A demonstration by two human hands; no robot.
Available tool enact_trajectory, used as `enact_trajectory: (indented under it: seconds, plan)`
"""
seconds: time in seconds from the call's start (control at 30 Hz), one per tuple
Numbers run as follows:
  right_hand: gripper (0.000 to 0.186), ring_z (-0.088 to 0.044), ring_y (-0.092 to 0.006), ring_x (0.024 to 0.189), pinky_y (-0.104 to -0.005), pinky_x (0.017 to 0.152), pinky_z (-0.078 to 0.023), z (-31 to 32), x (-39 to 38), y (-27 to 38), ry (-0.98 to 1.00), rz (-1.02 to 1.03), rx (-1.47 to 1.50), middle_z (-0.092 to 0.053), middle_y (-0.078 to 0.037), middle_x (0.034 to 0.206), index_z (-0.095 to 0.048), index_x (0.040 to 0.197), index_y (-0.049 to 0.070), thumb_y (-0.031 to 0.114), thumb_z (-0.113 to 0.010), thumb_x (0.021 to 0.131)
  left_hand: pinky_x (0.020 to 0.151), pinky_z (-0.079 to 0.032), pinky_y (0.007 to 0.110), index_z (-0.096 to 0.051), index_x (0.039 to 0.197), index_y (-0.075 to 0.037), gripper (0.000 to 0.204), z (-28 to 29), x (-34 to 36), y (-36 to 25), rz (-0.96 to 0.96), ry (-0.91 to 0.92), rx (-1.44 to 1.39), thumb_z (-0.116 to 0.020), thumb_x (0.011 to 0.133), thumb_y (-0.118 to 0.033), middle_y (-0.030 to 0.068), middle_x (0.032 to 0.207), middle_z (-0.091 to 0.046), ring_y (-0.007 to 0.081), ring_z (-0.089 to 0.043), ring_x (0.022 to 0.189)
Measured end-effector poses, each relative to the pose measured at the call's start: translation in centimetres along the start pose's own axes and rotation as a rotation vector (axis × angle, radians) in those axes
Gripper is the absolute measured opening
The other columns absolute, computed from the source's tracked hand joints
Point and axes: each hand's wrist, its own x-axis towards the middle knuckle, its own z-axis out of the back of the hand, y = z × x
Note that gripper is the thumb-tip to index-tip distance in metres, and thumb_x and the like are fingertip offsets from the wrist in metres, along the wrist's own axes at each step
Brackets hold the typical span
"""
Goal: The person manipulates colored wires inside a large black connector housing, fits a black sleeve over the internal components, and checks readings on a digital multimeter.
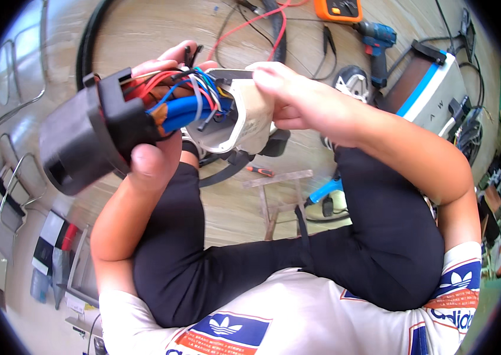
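Observation:
My left hand (157, 158) is wrapped round a black plastic connector housing (76, 139), held tilted up at the left. Out of its open end runs a bundle of thick blue leads (186, 113) and thin red, blue, green and white wires. My right hand (297, 97) grips a cream-white hollow plastic shell (250, 115) by its far right side, with the thumb on top. The wires reach into the shell's open mouth, so the two parts are apart but joined by the bundle. Part of my left hand's fingers is hidden behind the housing.
On the floor lie an orange multimeter (338, 9), red and black test leads, a blue cordless drill (377, 47) and an orange-handled screwdriver (260, 171). A white-and-blue case (433, 89) with cables stands at the right. Metal-framed chairs (17, 177) line the left. A small wooden stool (279, 180) stands between my legs.

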Motion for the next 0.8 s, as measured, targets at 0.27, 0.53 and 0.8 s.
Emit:
enact_trajectory:
  seconds: [0.27,0.53,0.8]
  plan:
    - [0.048,-0.059,-0.0343,0.09,-0.042,0.082,-0.049,0.9,-2.8,7.4,-0.025,0.83,-1.291,-0.057,-0.013,0.085,-0.071,0.101,0.001,0.029,-0.088,0.065,0.115,-0.038,0.06,-0.04,0.146,0.004,0.121,5.0,1.2,-7.1,-0.208,0.416,-0.531,-0.065,0.069,-0.086,0.0265,0.149,-0.044,0.0411,-0.039,0.142]
    - [0.039,-0.065,-0.0213,0.075,-0.0336,0.075,-0.052,-3.2,-3.5,7.3,0.37,0.289,-0.682,-0.072,-0.017,0.086,-0.068,0.104,-0.005,0.011,-0.067,0.069,0.119,-0.032,0.054,-0.029,0.157,-0.003,0.122,3.6,-0.5,-7.2,-0.179,0.006,-0.598,-0.053,0.075,-0.09,0.0196,0.162,-0.028,0.04,-0.034,0.146]
    - [0.038,-0.063,-0.0169,0.078,-0.0328,0.077,-0.052,-1.9,-3.2,3.7,0.173,0.153,-0.624,-0.072,-0.015,0.087,-0.067,0.105,-0.006,0.006,-0.066,0.068,0.061,-0.051,0.026,-0.073,0.099,0.002,0.042,9.5,-5.4,-15.2,0.255,0.338,0.584,-0.085,0.076,-0.03,0.0069,0.078,-0.07,0.0135,-0.068,0.068]
